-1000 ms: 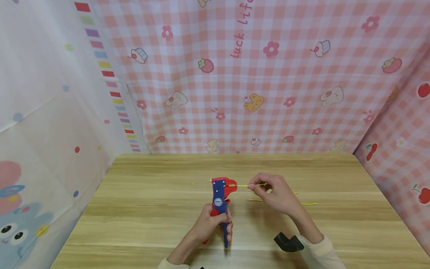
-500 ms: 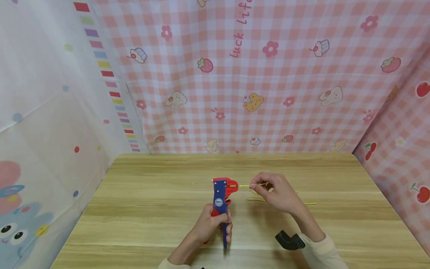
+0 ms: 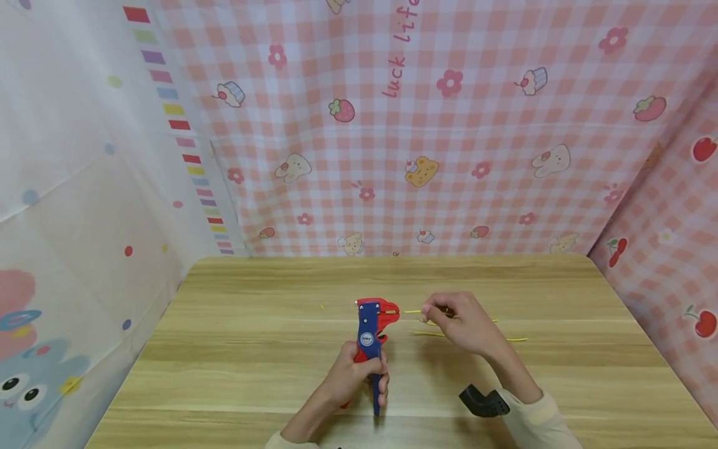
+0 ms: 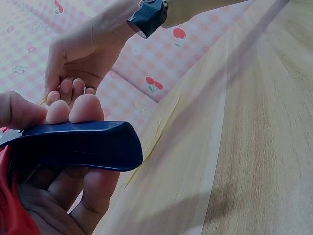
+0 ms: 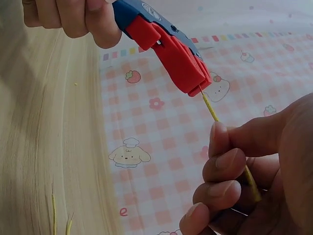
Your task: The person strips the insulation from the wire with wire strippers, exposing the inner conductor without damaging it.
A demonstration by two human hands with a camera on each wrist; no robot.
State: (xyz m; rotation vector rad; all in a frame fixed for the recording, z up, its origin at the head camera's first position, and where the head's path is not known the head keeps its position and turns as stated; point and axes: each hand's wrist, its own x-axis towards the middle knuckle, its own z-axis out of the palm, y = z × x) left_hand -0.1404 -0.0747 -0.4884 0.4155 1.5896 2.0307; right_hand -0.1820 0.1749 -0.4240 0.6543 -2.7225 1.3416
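Note:
My left hand (image 3: 349, 375) grips the handles of a wire stripper (image 3: 368, 324) with a blue body and a red head, held upright over the table. In the left wrist view its blue handle (image 4: 93, 144) lies between my fingers. My right hand (image 3: 465, 321) pinches a short yellow wire (image 3: 412, 311) between thumb and fingertips, to the right of the red head. The right wrist view shows the wire's (image 5: 210, 107) thin bare end right at the mouth of the red head (image 5: 186, 73). The wire's other end sticks out below the fingers.
Yellow wires (image 3: 517, 340) lie on the wooden table (image 3: 241, 349), below and beyond the right hand; bare ends show on them. A tiny yellow scrap (image 3: 322, 306) lies to the left of the stripper. Printed curtains (image 3: 364, 143) close off the back and sides.
The right hand has drawn the yellow wire a little to the right, out of the stripper's mouth, and its thin end now shows. The stripper has shifted only slightly right.

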